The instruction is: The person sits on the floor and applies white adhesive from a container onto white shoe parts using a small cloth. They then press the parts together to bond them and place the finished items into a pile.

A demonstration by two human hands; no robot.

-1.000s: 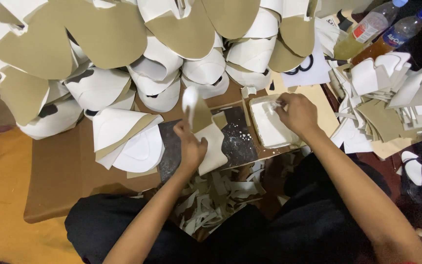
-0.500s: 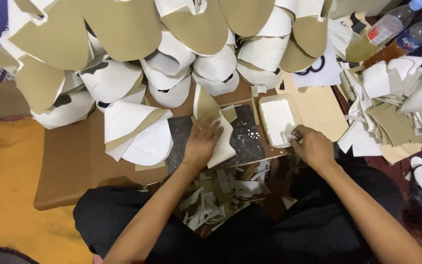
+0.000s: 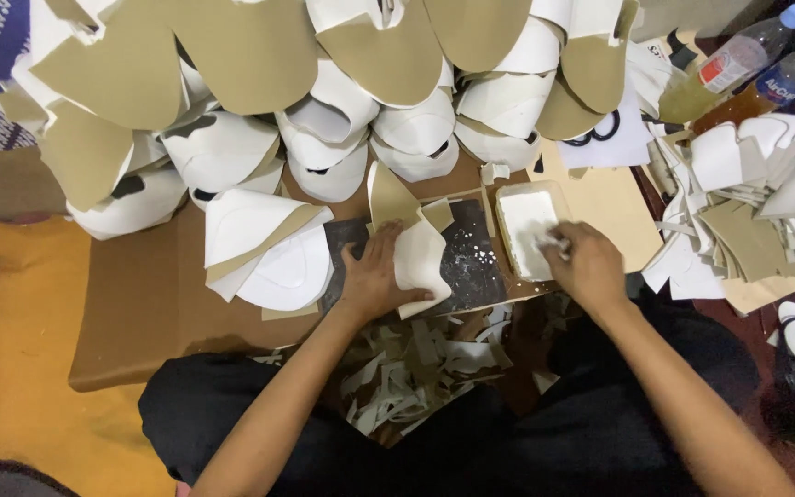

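White and tan, the cut foam-like piece [image 3: 413,241] lies on the dark, speckled work slab [image 3: 471,262] in the middle of the brown board [image 3: 140,304], and I see my left hand [image 3: 370,276] pressing it flat: fingers spread over its left edge, thumb tucked under the near edge, so the piece is pinned rather than gripped. Just right of the slab sits the shallow tray of white paste [image 3: 524,230]. My right hand [image 3: 586,267] is at the tray's near right corner, fingers pinched narrow around a small applicator whose pale tip reaches into the paste; what sort of tool it is I cannot tell.

I judge the step in hand to be loading paste before coating the pinned piece. The next move would call for bringing the loaded tip left across the slab onto the piece while the left hand keeps it from sliding, with the fingers clear of the wet stroke.

Far across the board curled white and tan pieces [image 3: 397,101] are heaped; flat cut shapes [image 3: 747,202] are stacked at right, two plastic bottles [image 3: 738,64] beyond them, and offcuts [image 3: 416,368] litter my lap.
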